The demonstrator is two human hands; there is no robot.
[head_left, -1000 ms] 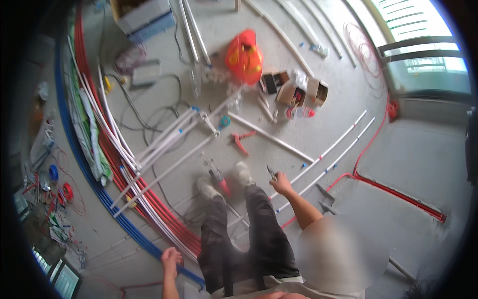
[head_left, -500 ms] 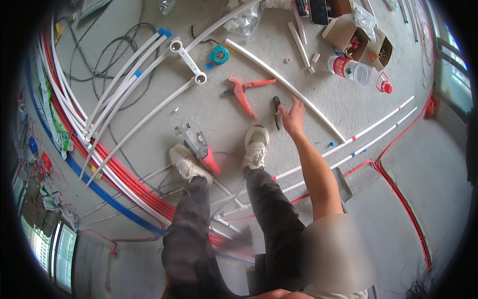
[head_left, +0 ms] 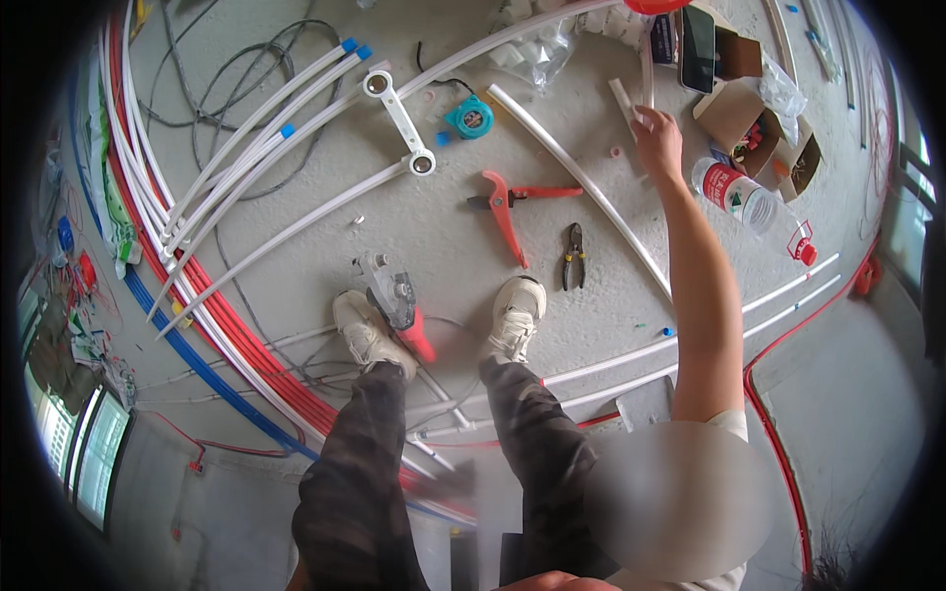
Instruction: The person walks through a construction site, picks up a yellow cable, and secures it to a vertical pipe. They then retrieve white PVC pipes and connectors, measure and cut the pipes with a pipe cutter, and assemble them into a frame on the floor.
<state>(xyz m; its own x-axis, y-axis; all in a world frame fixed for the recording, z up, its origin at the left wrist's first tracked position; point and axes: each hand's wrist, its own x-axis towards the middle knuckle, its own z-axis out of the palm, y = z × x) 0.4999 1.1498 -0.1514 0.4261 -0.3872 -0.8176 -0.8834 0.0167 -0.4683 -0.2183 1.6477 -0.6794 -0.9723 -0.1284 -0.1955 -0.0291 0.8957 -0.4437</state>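
Observation:
My right hand (head_left: 659, 144) reaches far out on the right, fingers curled round a short white plastic pipe (head_left: 622, 97) lying on the floor. The hand covers the pipe's near end. A second short white pipe (head_left: 647, 71) lies just beyond. At the lower edge, only a blurred part of my left hand (head_left: 554, 582) shows in front of my body; its fingers cannot be made out. Between my feet and the right hand lie black-and-yellow pliers (head_left: 574, 258) and an orange-red pipe cutter (head_left: 505, 209). A long white pipe (head_left: 581, 177) slants past them.
A red-and-grey power tool (head_left: 396, 307) lies against my left shoe. Further off are a teal tape measure (head_left: 472, 117), a white two-ring bracket (head_left: 399, 120), a large plastic bottle (head_left: 744, 200), open cardboard boxes (head_left: 724, 115) and a phone (head_left: 697, 49). Red pipes (head_left: 251, 360) run along the left.
My right hand has moved away from beside the pliers, forward and right, onto the short white pipe. The view has shifted; the pliers lie on the floor with their handles spread.

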